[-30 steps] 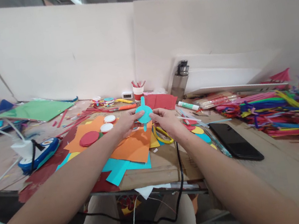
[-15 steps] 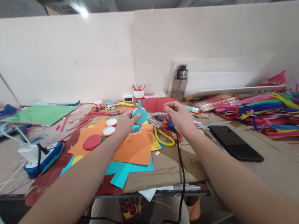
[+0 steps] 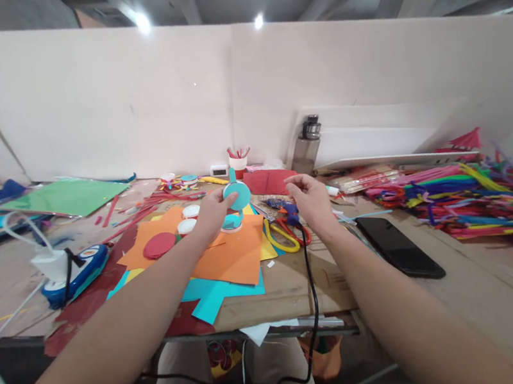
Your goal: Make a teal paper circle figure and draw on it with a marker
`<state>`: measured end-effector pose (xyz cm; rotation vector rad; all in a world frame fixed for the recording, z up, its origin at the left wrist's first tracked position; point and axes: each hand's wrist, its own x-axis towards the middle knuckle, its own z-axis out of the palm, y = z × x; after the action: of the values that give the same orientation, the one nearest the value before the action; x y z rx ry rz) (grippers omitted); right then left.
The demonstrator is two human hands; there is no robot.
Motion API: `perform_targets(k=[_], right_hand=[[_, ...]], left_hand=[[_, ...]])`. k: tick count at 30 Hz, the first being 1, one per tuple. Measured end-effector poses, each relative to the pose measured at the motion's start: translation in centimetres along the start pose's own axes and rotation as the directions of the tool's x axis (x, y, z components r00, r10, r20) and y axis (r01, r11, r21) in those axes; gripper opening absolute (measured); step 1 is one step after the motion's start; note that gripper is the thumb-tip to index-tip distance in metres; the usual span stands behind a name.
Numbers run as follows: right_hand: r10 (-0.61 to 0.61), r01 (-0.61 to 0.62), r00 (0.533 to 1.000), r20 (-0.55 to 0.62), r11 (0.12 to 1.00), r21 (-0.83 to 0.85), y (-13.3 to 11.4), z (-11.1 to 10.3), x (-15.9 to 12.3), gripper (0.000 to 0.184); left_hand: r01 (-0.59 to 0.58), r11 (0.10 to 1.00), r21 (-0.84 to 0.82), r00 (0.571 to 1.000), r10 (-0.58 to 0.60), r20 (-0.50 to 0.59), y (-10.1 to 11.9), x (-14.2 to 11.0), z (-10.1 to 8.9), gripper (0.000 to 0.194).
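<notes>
Between the thumb and fingers of my left hand is a teal paper disc with a narrow teal strip sticking up from its top edge. Just below the disc, a round white-rimmed piece with teal paper lies on orange paper. My right hand hovers to the right with thumb and fingers pinched together; whatever may be in them is too small to make out. Close under it sits a blue glue gun with a black cord, beside yellow-handled scissors and a red-handled pair.
White round lids and red paper discs lie at the left. A blue power strip stands farther left. A phone, a bottle and bundled pipe cleaners are on the right. The cord hangs over the table's front edge.
The teal disc has shifted slightly left and down relative to the view, and the teal-topped piece beneath it shows more. My right hand stays pinched, moved marginally right.
</notes>
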<state>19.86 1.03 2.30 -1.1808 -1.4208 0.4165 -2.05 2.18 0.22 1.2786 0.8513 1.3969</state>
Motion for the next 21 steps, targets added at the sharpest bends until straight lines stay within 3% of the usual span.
perform_targets(k=[5, 12, 17, 21], right_hand=[[-0.013, 0.014, 1.000, 0.027, 0.999, -0.032, -0.2, -0.1, -0.1, 0.023], [-0.029, 0.031, 0.999, 0.028, 0.998, -0.051, -1.0, -0.1, -0.4, 0.021], [-0.099, 0.111, 0.991, 0.089, 0.983, -0.143, -1.6, 0.2, -1.1, 0.019], [-0.151, 0.180, 0.976, 0.160, 0.965, -0.189, -2.0, 0.5, -1.6, 0.018]], left_hand=[[0.131, 0.971, -0.201, 0.990, -0.138, -0.023, 0.3, 0.2, -0.3, 0.029], [0.239, 0.923, -0.301, 0.966, -0.258, -0.024, 1.2, 0.1, -0.1, 0.013], [0.138, 0.902, -0.409, 0.975, -0.197, -0.106, 3.4, 0.9, -1.8, 0.006], [0.043, 0.887, -0.460, 0.967, -0.153, -0.205, 4.9, 1.6, -3.9, 0.013]])
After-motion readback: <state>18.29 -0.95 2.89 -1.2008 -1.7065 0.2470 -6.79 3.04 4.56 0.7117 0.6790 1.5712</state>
